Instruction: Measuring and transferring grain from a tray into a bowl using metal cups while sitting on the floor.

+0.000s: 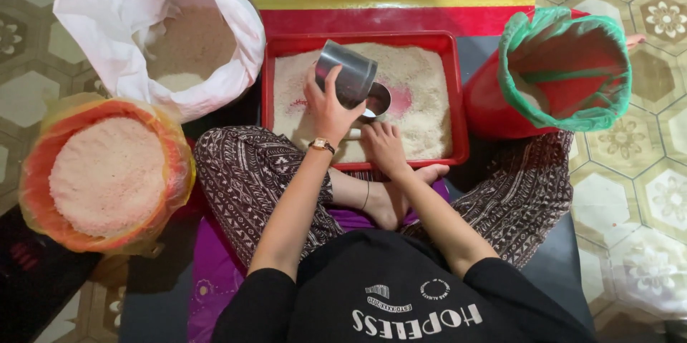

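My left hand [328, 102] grips a large metal cup [348, 72], tilted on its side over a red tray [458, 92] spread with rice. A watch sits on that wrist. My right hand [384, 146] rests on the rice at the tray's near edge, fingers curled around a small metal cup [377, 99] that stands in the rice just below the large cup's mouth. A bare red patch of tray shows beside the small cup.
A white sack [114, 21] of rice stands at back left and an orange-lined bucket [36, 178] full of rice at near left. A green-lined red bucket [565, 71] stands at right. My crossed legs lie before the tray on a patterned tile floor.
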